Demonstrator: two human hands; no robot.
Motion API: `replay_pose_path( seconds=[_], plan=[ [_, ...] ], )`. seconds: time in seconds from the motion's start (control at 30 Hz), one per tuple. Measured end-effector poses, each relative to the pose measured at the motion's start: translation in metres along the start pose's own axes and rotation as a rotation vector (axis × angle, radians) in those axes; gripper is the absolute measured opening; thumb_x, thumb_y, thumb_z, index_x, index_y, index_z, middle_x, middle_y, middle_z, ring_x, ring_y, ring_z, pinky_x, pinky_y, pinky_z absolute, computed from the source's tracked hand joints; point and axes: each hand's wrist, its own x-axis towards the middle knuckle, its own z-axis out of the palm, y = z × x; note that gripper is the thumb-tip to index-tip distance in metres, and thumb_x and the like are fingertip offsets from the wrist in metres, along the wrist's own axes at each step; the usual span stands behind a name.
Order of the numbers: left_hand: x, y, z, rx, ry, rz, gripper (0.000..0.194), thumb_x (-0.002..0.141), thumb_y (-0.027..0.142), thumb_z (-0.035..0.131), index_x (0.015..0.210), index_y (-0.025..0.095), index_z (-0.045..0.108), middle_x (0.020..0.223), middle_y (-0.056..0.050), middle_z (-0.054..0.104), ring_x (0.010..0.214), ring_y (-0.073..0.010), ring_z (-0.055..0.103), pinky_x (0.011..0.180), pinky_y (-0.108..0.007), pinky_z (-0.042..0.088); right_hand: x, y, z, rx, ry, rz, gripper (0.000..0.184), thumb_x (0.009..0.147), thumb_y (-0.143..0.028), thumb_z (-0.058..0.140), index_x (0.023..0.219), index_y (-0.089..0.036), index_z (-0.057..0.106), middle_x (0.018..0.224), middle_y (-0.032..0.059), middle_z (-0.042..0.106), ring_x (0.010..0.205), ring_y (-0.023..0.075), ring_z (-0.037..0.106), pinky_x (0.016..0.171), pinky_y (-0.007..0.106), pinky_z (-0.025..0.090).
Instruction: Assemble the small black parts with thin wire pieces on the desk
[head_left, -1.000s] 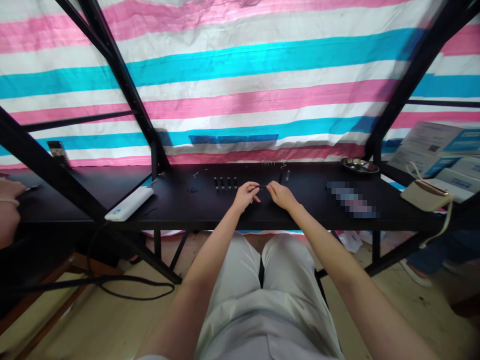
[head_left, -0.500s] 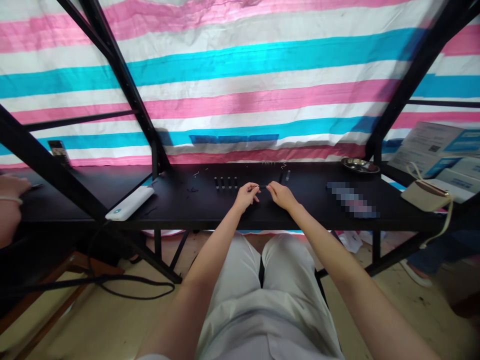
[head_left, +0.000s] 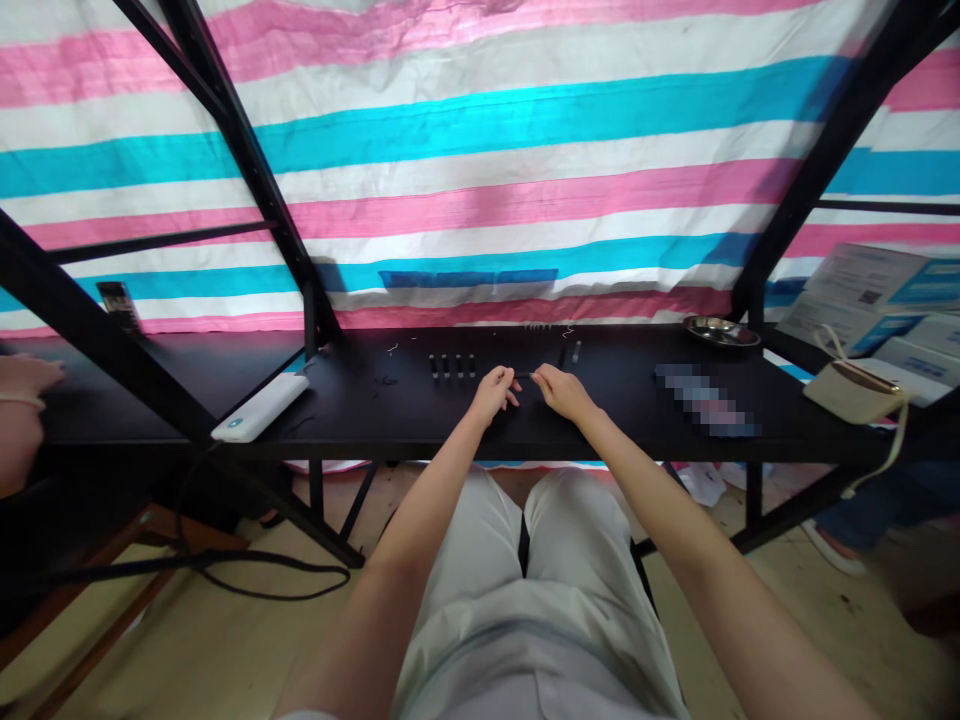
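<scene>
Near the middle of the black table, my left hand (head_left: pixel 493 394) and my right hand (head_left: pixel 562 390) pinch the two ends of a thin dark rod-like piece (head_left: pixel 525 376). It lies level between my fingertips; its ends are hidden and it is too small to name exactly. Just left of my left hand, several short black cylinders with pale tops (head_left: pixel 452 366) stand in a row. Beyond my right hand are a cylinder with a clear-looking upper part (head_left: pixel 576 352) and a dark slim piece (head_left: pixel 562 355). Small white pieces (head_left: pixel 538 326) lie along the back edge.
Black scraps (head_left: pixel 385 380) and a white box-shaped device (head_left: pixel 261 406) are at left on the table (head_left: pixel 420 420). A metal dish (head_left: pixel 721 331), a blurred-out item (head_left: pixel 705 400) and a beige bag (head_left: pixel 853 390) are at right. Black frame posts (head_left: pixel 255 170) flank me. Another person's hand (head_left: pixel 26 382) shows far left.
My hands have barely moved and still grip the dark piece. At far left, the other person's hand has shifted slightly, and the thin thing at its fingertips no longer shows.
</scene>
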Motion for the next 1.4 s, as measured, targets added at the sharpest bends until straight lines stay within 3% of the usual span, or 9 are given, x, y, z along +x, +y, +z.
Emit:
replay_pose_path(
  seconds=[0.9, 1.13, 1.4],
  plan=[
    [0.003, 0.001, 0.001, -0.105, 0.061, -0.131, 0.037, 0.089, 0.048, 0.04, 0.07, 0.016, 0.039, 0.055, 0.003, 0.054, 0.034, -0.0062, 0.051, 0.032, -0.015, 0.026, -0.001, -0.001, -0.006, 0.014, 0.047, 0.004, 0.028, 0.095, -0.031, 0.028, 0.104, -0.02, 0.053, 0.096, 0.0073, 0.061, 0.075, 0.0154, 0.06, 0.062, 0.024, 0.041],
    [0.002, -0.002, 0.0, -0.042, 0.097, -0.052, 0.025, 0.09, 0.037, 0.042, 0.076, 0.017, 0.04, 0.065, 0.003, 0.055, 0.036, -0.0046, 0.051, 0.033, -0.015, 0.028, -0.002, 0.004, -0.001, 0.03, 0.05, 0.029, 0.029, 0.094, -0.032, 0.033, 0.113, -0.021, 0.052, 0.103, 0.0077, 0.062, 0.08, 0.0171, 0.062, 0.065, 0.026, 0.045],
    [0.001, -0.005, -0.001, 0.054, 0.019, 0.019, 0.008, 0.083, 0.017, 0.052, 0.087, 0.016, 0.045, 0.064, 0.005, 0.056, 0.037, -0.0042, 0.052, 0.034, -0.013, 0.029, -0.001, 0.007, 0.003, -0.093, -0.049, -0.013, 0.027, 0.093, -0.033, 0.038, 0.106, -0.023, 0.059, 0.1, 0.0056, 0.06, 0.075, 0.0146, 0.058, 0.056, 0.024, 0.04]
  ],
)
